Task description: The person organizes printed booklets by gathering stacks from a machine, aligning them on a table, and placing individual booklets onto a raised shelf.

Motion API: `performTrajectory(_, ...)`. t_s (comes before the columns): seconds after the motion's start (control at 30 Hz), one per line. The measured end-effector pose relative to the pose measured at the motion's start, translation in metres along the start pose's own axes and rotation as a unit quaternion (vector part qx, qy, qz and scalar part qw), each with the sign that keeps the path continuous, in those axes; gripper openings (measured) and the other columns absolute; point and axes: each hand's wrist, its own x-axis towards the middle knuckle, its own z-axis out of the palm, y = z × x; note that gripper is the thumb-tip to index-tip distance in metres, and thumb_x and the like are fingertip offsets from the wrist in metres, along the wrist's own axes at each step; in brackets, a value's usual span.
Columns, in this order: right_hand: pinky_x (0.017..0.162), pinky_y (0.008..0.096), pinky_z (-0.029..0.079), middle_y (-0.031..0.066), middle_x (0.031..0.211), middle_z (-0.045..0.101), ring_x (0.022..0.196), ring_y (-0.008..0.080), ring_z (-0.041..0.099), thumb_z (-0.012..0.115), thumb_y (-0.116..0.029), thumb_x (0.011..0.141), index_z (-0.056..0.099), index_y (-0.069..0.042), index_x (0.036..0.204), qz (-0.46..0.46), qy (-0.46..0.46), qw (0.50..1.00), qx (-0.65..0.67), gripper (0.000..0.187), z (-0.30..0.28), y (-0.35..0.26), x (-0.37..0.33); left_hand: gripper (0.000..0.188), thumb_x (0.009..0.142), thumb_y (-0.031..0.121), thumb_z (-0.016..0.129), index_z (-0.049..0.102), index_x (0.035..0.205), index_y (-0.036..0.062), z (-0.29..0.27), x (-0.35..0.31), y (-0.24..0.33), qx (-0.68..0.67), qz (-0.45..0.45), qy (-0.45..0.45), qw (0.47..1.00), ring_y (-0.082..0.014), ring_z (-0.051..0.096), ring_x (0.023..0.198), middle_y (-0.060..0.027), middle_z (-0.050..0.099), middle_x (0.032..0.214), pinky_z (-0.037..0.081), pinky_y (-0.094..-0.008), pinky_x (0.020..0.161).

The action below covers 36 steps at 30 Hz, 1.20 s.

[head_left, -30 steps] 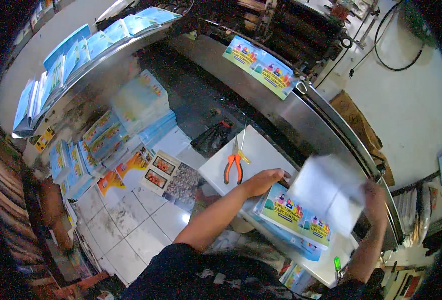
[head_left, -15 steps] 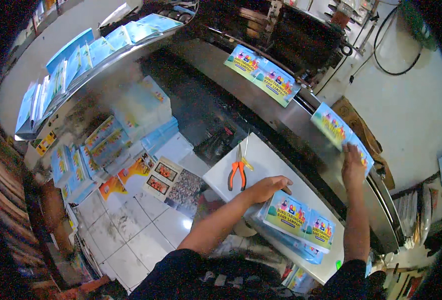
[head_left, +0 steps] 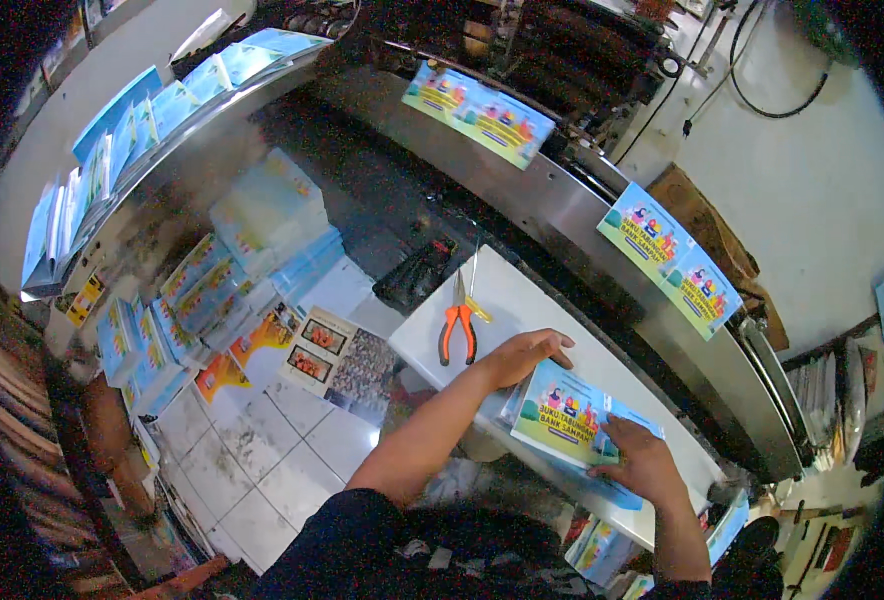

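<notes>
A stack of printed booklet covers (head_left: 563, 418), pale blue and green with cartoon figures, lies on a white tabletop (head_left: 537, 310) in front of me. My left hand (head_left: 528, 357) is at the stack's upper left corner, its fingers stretched out and holding nothing that shows. Across the right half of the top cover lies my right hand (head_left: 644, 462), thumb and fingers spread apart. Orange-handled pliers (head_left: 459, 330) rest left of my left hand, beside a thin tool with a yellow handle (head_left: 478, 309).
Along the metal ledge (head_left: 572, 215) beyond the table lie a far cover sheet (head_left: 479, 112) and a nearer cover sheet (head_left: 670, 262). Stacked covers (head_left: 272, 215) stand on the left, over a tiled floor (head_left: 262, 450). More booklets (head_left: 152, 120) line a curved shelf at the upper left.
My right hand has left the nearer sheet on the ledge and come down onto the stack. The left hand stays by the stack's corner. The whole view has shifted slightly.
</notes>
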Motion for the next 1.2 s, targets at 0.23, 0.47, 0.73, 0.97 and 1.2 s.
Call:
performTrajectory(0.23, 0.085, 0.0415, 0.051, 0.0189, 0.108, 0.066, 0.095, 0.0353, 0.065, 0.068, -0.026, 0.077, 0.061, -0.006, 0.117, 0.061, -0.062, 0.991, 0.106, 0.045, -0.042, 0.009, 0.005, 0.063, 0.098, 0.056, 0.034, 0.058, 0.121, 0.0024, -0.002, -0.004, -0.002, -0.023, 0.009, 0.003, 1.000, -0.0192, 0.054, 0.111, -0.0115, 0.063, 0.115, 0.037, -0.0336, 0.101)
performTrajectory(0.47, 0.084, 0.0442, 0.050, 0.0221, 0.108, 0.063, 0.098, 0.0349, 0.064, 0.048, -0.028, 0.095, 0.057, -0.008, 0.122, 0.263, 0.133, 0.954, -0.056, 0.035, -0.128, 0.085, 0.005, 0.065, 0.096, 0.060, 0.034, 0.053, 0.126, 0.0048, 0.002, -0.007, 0.007, -0.046, -0.062, 0.024, 0.997, -0.0177, 0.056, 0.106, -0.0094, 0.065, 0.110, 0.042, -0.0345, 0.097)
performTrajectory(0.73, 0.102, 0.0374, 0.042, 0.0133, 0.137, 0.052, 0.126, 0.0281, 0.050, 0.041, -0.006, 0.093, 0.047, -0.009, 0.138, 0.033, 0.574, 0.775, -0.263, 0.045, -0.203, 0.152, 0.095, 0.062, 0.098, 0.057, 0.032, 0.051, 0.128, 0.0057, 0.001, -0.003, 0.000, -0.077, -0.031, -0.026, 0.996, -0.0185, 0.060, 0.101, -0.0111, 0.065, 0.109, 0.044, -0.0334, 0.095)
performTrajectory(0.97, 0.103, 0.0421, 0.041, 0.0116, 0.139, 0.050, 0.124, 0.0322, 0.050, 0.049, -0.001, 0.084, 0.053, -0.012, 0.131, 0.122, 0.307, 0.903, -0.273, 0.049, -0.094, 0.105, 0.156, 0.060, 0.099, 0.054, 0.031, 0.050, 0.128, 0.0051, -0.004, -0.009, -0.009, -0.034, -0.002, -0.017, 0.999, -0.0215, 0.059, 0.104, -0.0119, 0.065, 0.110, 0.043, -0.0347, 0.096)
performTrajectory(1.2, 0.111, 0.0485, 0.028, 0.0184, 0.152, 0.027, 0.141, 0.0390, 0.024, 0.072, -0.015, 0.076, 0.061, -0.007, 0.120, -0.027, 0.174, 0.984, -0.022, 0.046, -0.048, 0.034, 0.064, 0.061, 0.098, 0.056, 0.034, 0.048, 0.130, 0.0068, -0.005, -0.009, -0.011, -0.072, -0.016, -0.027, 0.997, -0.0218, 0.057, 0.110, -0.0132, 0.064, 0.115, 0.043, -0.0358, 0.097)
